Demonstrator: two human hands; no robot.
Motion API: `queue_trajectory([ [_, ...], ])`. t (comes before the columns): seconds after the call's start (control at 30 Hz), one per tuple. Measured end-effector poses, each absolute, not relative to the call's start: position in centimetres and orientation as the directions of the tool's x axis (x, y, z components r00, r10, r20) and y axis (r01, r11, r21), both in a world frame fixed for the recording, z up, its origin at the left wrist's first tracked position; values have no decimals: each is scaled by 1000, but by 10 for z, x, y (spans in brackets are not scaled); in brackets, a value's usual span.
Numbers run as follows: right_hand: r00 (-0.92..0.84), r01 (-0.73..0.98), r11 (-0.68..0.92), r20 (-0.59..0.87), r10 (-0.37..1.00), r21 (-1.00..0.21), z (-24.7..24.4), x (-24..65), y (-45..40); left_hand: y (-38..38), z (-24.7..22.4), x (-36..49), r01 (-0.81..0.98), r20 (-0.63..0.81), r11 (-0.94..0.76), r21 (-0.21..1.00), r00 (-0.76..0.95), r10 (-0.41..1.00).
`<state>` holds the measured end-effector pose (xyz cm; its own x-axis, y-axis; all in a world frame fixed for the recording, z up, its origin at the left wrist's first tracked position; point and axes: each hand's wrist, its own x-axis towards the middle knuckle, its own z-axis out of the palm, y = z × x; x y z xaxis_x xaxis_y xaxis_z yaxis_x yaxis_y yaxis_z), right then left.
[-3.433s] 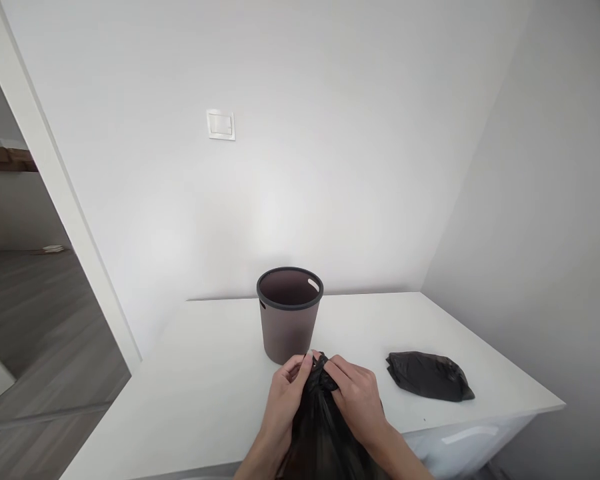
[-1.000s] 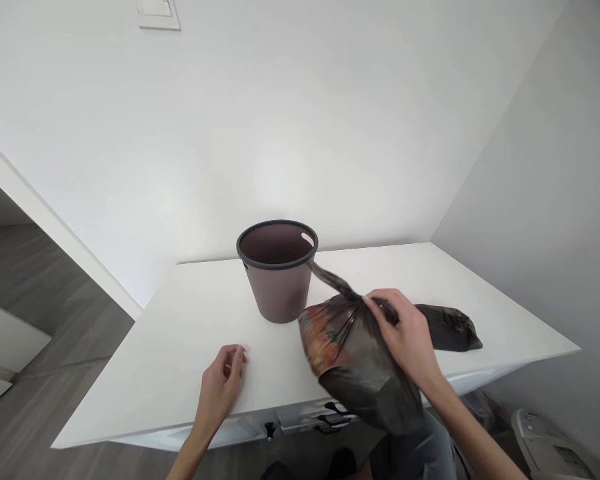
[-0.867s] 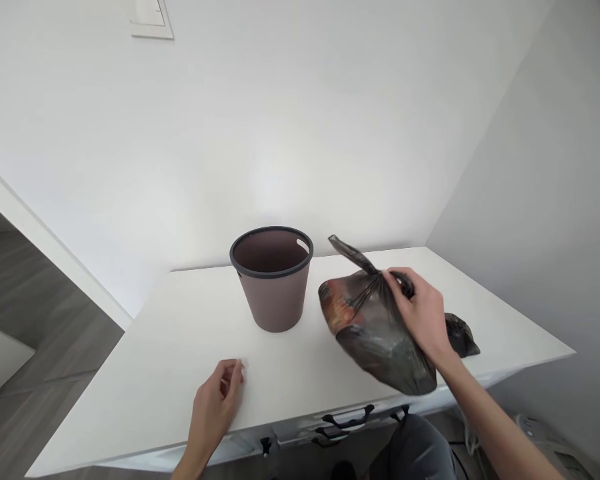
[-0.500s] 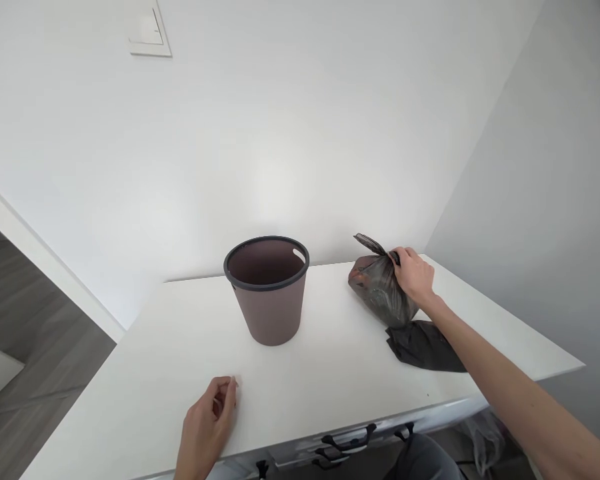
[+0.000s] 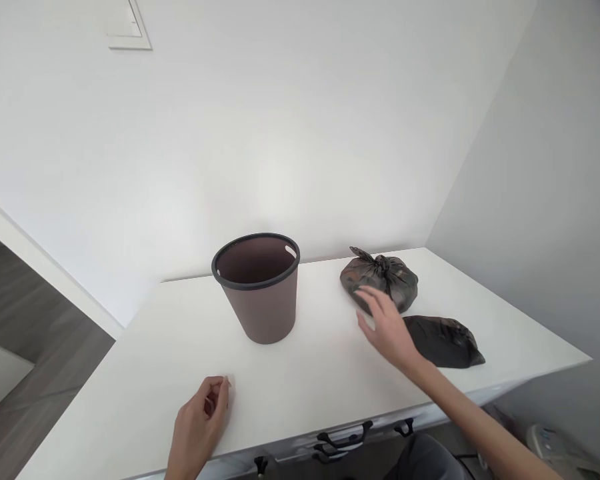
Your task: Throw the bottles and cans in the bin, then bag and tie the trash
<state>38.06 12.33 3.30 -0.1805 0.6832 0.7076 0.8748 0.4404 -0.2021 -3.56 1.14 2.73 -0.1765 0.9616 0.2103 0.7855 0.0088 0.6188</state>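
Head view: the knotted black bag (image 5: 386, 277) lies lengthwise left-to-right, knot (image 5: 381, 263) upward

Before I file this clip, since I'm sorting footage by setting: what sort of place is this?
Probably a room in a home, though I can't be certain: a white countertop with dark drawer handles, a wall switch and a brown bin.
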Motion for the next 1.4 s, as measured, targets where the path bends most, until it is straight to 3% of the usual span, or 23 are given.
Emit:
queue_trajectory([
  [0.13, -216, 874, 437, 636, 741, -212, 0, 371, 91, 12, 32, -32, 793, 210, 31, 608, -199, 957],
  [0.4, 68, 972, 72, 564, 823, -222, -50, 408, 63, 11, 29, -34, 802, 195, 62, 594, -219, 956],
  [0.53, 125, 970, -2, 488, 864, -244, -68, 409, 58, 11, 28, -34, 810, 209, 75, 582, -238, 948],
  [1.0, 16, 956, 144, 535, 845, -256, -63, 391, 40, 5, 36, -26, 841, 269, 58, 537, -236, 934],
  [1.27, 51, 920, 208, 627, 777, -332, -73, 372, 33, 1, 32, -28, 847, 288, 21, 531, -203, 936],
  [1.4, 28, 860, 286, 599, 800, -422, -69, 353, 17, -3, 32, -29, 852, 295, 8, 524, -190, 936],
])
